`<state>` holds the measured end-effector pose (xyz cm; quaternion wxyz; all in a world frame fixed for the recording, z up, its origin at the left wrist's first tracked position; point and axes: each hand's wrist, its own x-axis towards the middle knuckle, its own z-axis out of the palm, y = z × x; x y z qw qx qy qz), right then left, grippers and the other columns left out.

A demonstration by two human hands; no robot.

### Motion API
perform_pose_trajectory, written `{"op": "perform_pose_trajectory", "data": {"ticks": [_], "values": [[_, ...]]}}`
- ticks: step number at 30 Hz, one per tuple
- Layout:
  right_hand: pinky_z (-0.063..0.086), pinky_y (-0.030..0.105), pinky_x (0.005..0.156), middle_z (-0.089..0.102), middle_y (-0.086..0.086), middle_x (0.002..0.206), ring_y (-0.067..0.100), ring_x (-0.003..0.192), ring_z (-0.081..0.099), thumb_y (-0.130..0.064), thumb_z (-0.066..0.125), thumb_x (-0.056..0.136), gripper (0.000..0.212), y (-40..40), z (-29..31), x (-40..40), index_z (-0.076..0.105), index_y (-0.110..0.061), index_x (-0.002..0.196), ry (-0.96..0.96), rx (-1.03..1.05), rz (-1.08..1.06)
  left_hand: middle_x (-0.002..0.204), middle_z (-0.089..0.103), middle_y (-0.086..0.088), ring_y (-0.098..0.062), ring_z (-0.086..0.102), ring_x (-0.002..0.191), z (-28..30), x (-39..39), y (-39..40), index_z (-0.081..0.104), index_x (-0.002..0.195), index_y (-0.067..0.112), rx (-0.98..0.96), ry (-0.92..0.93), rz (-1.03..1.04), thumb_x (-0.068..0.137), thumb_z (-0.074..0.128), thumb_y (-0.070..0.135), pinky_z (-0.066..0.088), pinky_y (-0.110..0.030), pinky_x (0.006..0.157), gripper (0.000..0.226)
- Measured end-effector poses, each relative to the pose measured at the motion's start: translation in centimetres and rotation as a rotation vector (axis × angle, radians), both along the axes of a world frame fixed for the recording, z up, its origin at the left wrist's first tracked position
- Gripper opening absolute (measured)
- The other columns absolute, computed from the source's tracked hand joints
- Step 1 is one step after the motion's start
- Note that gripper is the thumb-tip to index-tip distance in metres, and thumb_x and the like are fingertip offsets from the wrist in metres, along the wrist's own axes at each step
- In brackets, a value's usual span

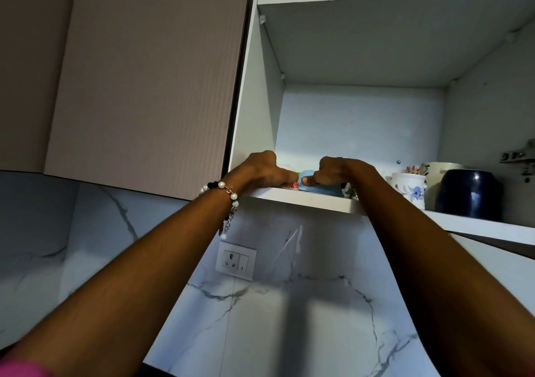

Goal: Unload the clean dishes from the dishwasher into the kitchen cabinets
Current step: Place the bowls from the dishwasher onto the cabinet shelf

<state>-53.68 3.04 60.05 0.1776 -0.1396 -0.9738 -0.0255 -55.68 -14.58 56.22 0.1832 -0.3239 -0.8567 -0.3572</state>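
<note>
Your light blue cup (311, 184) sits at the front edge of the cabinet's lower shelf (304, 200), your right hand (338, 171) curled round it with the thumb on its wall, while just left of the blue cup your left hand (260, 171) pinches a red-patterned cup (291, 185) on the same shelf. This looks like the placing step: both cups seem down, so next loosen your fingers and draw back without tipping them. Right of the blue cup stand a floral white mug (408, 190) and a dark blue pot (469, 194).
</note>
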Motion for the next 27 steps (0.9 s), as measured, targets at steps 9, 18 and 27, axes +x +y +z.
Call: {"op": "perform_pose_trajectory", "data": {"ticks": [9,18,27], "values": [[0.008,0.053,0.116,0.056,0.017,0.132,0.033,0.128,0.045,-0.048,0.035,0.098,0.054,0.3,-0.3,0.5,0.057,-0.004,0.119,0.208,0.124,0.006,0.100,0.048,-0.005,-0.019,0.045,0.090,-0.2,-0.3,0.0,0.053,0.113,0.011,0.057,0.042,0.030,0.081,0.067,0.043,0.040,-0.030,0.077,0.047],[0.029,0.045,0.111,0.066,0.010,0.117,0.032,0.116,0.053,-0.031,0.058,0.091,0.028,0.1,-1.1,1.8,0.068,-0.010,0.107,0.325,0.241,0.105,0.132,0.056,-0.010,-0.026,0.055,0.115,-0.9,-0.3,-0.4,0.059,0.126,0.009,0.141,0.184,0.027,0.073,0.078,0.032,0.044,-0.028,0.091,0.061],[0.044,0.038,0.090,0.071,0.010,0.104,0.034,0.107,0.057,-0.009,0.053,0.086,0.023,-1.0,-3.0,7.0,0.074,-0.009,0.096,0.528,0.133,0.166,0.123,0.055,-0.010,-0.022,0.052,0.115,-3.2,0.9,-1.4,0.063,0.115,0.008,0.249,0.416,0.045,0.088,0.063,0.022,0.045,-0.026,0.091,0.031]]}}
